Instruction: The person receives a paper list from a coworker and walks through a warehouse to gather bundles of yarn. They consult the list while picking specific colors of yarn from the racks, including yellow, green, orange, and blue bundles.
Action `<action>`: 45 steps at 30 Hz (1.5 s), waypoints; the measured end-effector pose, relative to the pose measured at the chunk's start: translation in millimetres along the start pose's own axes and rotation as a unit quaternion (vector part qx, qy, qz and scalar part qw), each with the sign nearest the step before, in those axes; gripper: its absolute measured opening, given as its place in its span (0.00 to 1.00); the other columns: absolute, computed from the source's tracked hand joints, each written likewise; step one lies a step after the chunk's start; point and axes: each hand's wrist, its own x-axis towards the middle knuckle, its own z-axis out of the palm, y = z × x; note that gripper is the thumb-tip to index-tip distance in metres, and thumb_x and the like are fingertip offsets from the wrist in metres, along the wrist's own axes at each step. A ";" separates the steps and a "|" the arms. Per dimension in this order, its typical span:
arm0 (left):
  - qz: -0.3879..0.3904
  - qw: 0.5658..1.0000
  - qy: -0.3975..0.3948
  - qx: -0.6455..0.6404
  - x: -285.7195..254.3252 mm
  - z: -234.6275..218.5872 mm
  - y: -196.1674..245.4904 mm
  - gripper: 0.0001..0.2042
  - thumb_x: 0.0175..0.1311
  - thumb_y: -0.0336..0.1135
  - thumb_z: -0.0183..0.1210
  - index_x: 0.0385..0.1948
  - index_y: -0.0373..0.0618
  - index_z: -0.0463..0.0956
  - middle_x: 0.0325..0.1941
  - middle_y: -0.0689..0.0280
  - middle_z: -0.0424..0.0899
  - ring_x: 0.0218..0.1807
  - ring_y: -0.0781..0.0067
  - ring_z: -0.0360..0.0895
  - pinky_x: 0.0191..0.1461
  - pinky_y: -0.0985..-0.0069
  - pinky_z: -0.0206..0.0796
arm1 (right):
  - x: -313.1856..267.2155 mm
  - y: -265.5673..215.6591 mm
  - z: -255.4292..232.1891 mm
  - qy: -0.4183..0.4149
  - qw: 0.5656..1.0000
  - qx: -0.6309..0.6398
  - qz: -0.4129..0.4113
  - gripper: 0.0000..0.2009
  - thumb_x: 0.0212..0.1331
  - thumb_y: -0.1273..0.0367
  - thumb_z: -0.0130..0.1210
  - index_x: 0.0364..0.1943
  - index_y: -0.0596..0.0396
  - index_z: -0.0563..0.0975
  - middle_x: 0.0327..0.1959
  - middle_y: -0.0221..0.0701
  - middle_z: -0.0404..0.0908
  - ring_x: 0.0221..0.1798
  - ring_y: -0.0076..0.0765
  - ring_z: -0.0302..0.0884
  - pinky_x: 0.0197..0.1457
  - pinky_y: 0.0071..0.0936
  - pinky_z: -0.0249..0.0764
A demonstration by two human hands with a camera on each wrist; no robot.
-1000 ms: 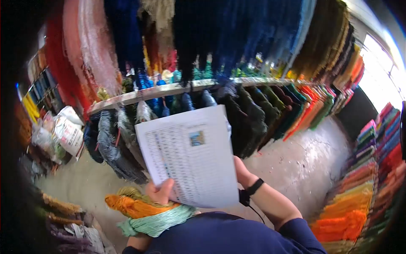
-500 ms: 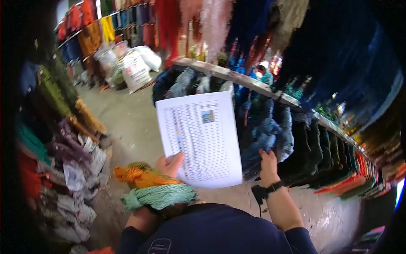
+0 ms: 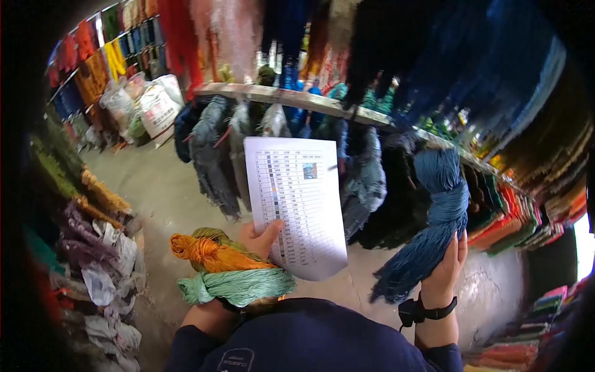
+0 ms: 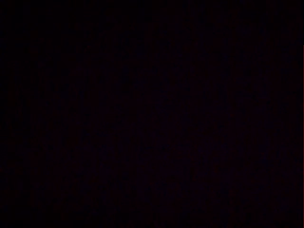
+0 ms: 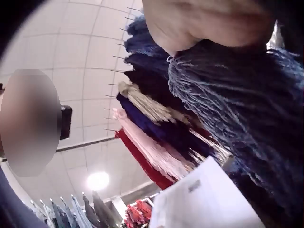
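The left hand (image 3: 261, 239) pinches a printed sheet (image 3: 304, 217) by its lower left edge, thumb on the front. Orange (image 3: 214, 254), olive (image 3: 217, 234) and mint-green (image 3: 238, 285) yarn skeins lie across the left wrist. To the right of the sheet, the right hand (image 3: 443, 273) grips a blue skein (image 3: 449, 204), whose loose end hangs down to the left. The right wrist view shows that hand (image 5: 204, 21) against the blue strands (image 5: 213, 104), with the sheet (image 5: 204, 199) below. The left wrist view is black.
A pale rail (image 3: 279, 96) runs in front, with grey-blue skeins (image 3: 214, 155) hanging below it and long yarns above. White sacks (image 3: 158, 108) stand at the back left. Bagged yarn (image 3: 108, 279) lies at the left, above the concrete floor (image 3: 167, 186).
The right hand was behind the sheet, then at a blue skein by the rack; now it holds that skein out to the right. The left hand keeps the sheet while the head view has turned.
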 end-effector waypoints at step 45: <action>0.032 0.957 -0.276 -0.086 -14.3 93.4 63.6 0.12 0.60 0.29 0.57 0.43 0.33 0.76 0.42 0.57 0.82 0.44 0.73 0.78 0.49 0.73 0.68 | -18.0 -21.6 -26.2 0.052 0.973 -0.195 0.113 0.06 0.56 0.74 0.58 0.33 0.59 0.73 0.24 0.19 0.72 0.27 0.12 0.65 0.29 0.12 0.60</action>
